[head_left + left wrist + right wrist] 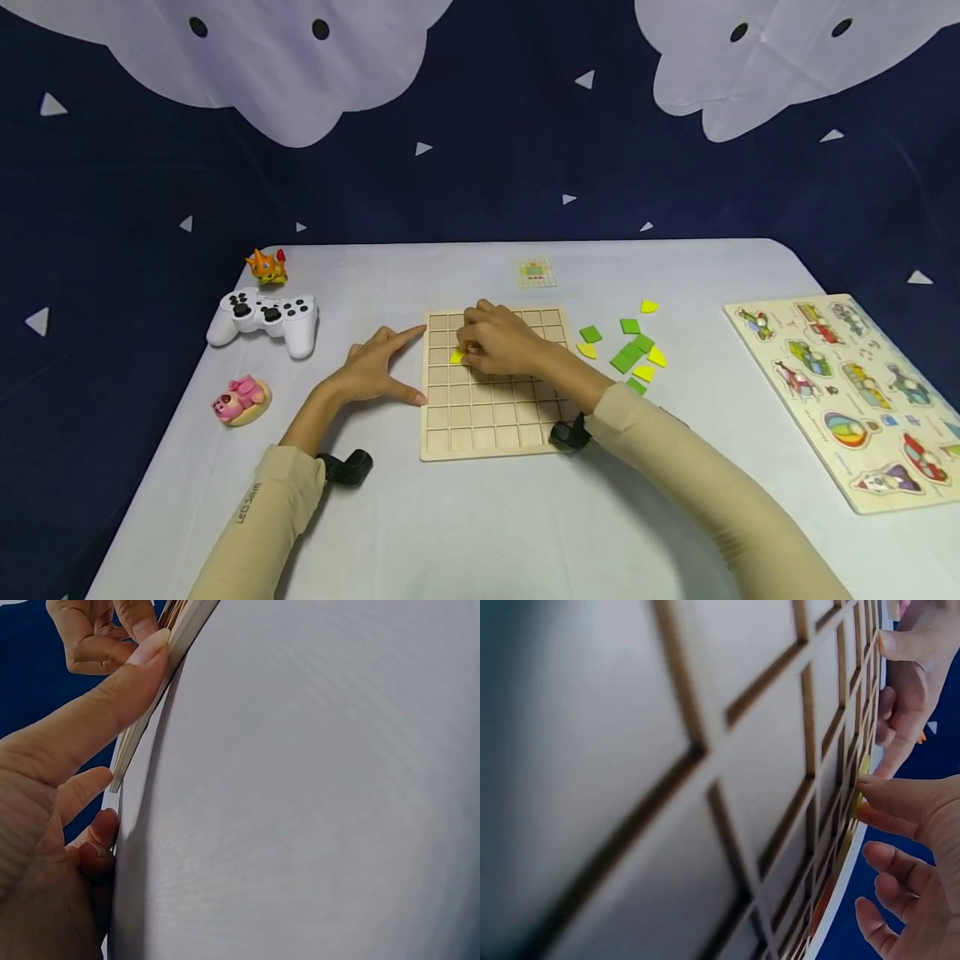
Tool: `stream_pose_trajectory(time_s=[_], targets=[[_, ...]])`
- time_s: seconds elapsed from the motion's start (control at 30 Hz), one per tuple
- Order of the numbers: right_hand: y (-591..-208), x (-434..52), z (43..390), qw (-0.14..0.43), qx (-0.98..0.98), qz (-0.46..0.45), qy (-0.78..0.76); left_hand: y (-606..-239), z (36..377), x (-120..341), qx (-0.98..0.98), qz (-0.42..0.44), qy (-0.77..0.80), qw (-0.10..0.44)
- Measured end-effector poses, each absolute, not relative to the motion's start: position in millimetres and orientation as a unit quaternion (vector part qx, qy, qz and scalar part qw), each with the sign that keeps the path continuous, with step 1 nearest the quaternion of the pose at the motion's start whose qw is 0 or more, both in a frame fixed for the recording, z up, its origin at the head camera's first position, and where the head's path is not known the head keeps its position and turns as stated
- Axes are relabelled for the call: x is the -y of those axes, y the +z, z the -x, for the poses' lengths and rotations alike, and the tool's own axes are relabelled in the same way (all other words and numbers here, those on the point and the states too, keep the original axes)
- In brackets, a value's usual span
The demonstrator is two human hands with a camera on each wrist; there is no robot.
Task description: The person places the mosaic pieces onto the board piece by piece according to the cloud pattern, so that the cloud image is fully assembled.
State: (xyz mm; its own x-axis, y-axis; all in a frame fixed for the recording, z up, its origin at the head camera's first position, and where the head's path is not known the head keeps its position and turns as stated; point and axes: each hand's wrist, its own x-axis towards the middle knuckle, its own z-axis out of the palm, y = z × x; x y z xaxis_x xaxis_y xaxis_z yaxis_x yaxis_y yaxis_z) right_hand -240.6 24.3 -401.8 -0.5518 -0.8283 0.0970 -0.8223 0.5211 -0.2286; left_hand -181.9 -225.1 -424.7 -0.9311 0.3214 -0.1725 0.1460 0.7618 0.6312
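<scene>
White tabletop (480, 517): one grid board (491, 417), left hand (371, 375) spread bracing its edge, right hand (502, 342) pinching one yellow tile (456, 357).

backdrop: dark navy cloth (480, 192) with small white triangles all over it
clouds: two pale cloud cutouts with black dot eyes, one at 11 o'clock (247, 58), one at 1 o'clock (780, 58)
table: white top with rounded corners (480, 517), fills the lower half
light: even, soft, only faint shadows

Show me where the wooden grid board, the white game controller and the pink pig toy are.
wooden grid board (487, 417), head view, bare lower cells.
white game controller (264, 319), head view, body centre.
pink pig toy (240, 398), head view, body.
</scene>
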Motion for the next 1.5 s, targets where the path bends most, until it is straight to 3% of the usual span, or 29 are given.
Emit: stream_pose_trajectory(time_s=[0.27,0.47,0.9,1.5], targets=[[-396,-40,238,-0.008,-0.876,0.461,-0.14,-430,180,225,-0.926,-0.123,0.328,0.141],[-391,-87,242,-0.035,-0.882,0.437,-0.17,-428,181,224,-0.93,-0.123,0.321,0.133],[-399,-181,237,-0.017,-0.925,0.343,-0.166,-426,182,224,-0.93,-0.125,0.32,0.131],[-408,-199,237,-0.028,-0.925,0.342,-0.166,-427,182,224,-0.93,-0.125,0.318,0.134]])
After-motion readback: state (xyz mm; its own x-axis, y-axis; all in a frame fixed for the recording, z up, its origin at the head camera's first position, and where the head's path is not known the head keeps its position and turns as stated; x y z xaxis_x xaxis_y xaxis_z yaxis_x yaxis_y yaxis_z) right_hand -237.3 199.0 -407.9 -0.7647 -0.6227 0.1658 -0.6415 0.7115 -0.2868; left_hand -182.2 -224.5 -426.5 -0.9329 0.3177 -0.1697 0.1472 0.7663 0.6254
